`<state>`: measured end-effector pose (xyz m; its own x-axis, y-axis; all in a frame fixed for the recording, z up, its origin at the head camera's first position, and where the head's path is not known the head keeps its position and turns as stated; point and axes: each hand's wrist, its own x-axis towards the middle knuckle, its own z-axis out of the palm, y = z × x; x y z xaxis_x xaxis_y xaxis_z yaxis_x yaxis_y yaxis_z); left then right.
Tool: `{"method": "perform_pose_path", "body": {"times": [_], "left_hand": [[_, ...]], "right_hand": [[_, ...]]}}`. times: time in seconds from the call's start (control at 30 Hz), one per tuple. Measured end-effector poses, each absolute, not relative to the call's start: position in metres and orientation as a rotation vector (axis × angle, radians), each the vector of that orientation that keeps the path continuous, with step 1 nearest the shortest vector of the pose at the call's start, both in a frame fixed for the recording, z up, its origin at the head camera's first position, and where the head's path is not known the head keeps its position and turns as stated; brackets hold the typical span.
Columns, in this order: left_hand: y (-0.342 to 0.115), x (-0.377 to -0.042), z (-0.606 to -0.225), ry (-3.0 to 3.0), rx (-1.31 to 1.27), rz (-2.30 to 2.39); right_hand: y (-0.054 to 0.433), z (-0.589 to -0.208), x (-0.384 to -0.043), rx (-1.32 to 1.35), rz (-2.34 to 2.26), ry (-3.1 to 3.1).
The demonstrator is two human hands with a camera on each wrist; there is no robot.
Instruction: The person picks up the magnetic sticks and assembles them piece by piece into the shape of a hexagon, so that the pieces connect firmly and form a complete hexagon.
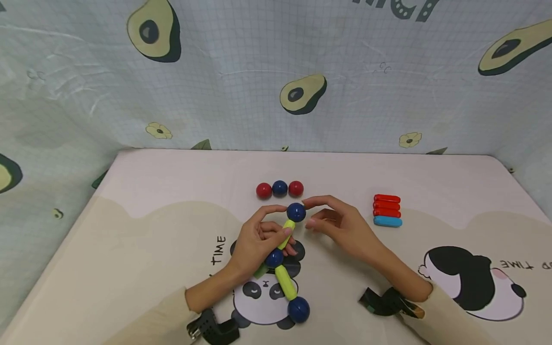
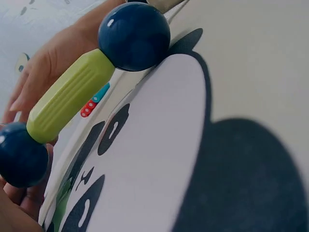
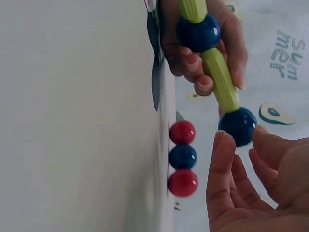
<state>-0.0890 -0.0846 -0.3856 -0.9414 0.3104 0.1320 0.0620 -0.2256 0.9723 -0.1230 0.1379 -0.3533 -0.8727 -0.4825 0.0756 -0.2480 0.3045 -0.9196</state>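
A chain of three blue balls joined by two yellow-green rods slants over the panda print. My left hand (image 1: 265, 239) pinches its upper yellow-green rod (image 3: 221, 82) between thumb and fingers, with the index fingertip at the top blue ball (image 1: 296, 212). The middle blue ball (image 1: 274, 258) sits below the thumb. From there the lower rod (image 2: 72, 96) runs to the end blue ball (image 2: 134, 36), nearest the body. My right hand (image 1: 342, 225) is at the top ball's right side, index fingertip against it, the other fingers loosely bent and the thumb slightly apart.
Beyond the hands, a red ball (image 1: 264, 190), a blue ball (image 1: 280, 188) and another red ball (image 1: 295, 189) stand in a row. Right of them lie stacked red rods (image 1: 386, 205) and a light-blue rod (image 1: 387, 221). An avocado-print cloth (image 1: 241, 115) hangs behind the table.
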Motion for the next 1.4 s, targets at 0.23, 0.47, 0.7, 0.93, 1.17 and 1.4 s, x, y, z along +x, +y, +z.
{"method": "perform_pose_path", "body": {"times": [0.23,0.47,0.7,0.93,1.17,1.4], "left_hand": [[-0.084,-0.089,-0.387,1.929,0.482,2.282],[-0.084,-0.089,-0.387,1.932,0.462,2.265],[-0.085,-0.09,-0.386,1.951,0.442,2.259],[-0.084,-0.09,-0.387,1.935,0.416,2.294],[-0.085,-0.09,-0.388,1.958,0.388,2.268],[-0.085,-0.09,-0.388,1.983,0.373,2.252]], "right_hand": [[0.174,-0.35,-0.116,-0.62,-1.545,2.528],[0.214,-0.352,-0.113,-0.724,-1.358,2.846],[0.25,-0.358,-0.114,-0.838,-1.114,3.104],[0.275,-0.358,-0.113,-0.765,-1.078,3.143],[0.288,-0.362,-0.115,-0.758,-1.089,3.123],[0.292,-0.365,-0.117,-0.762,-1.056,3.13]]}}
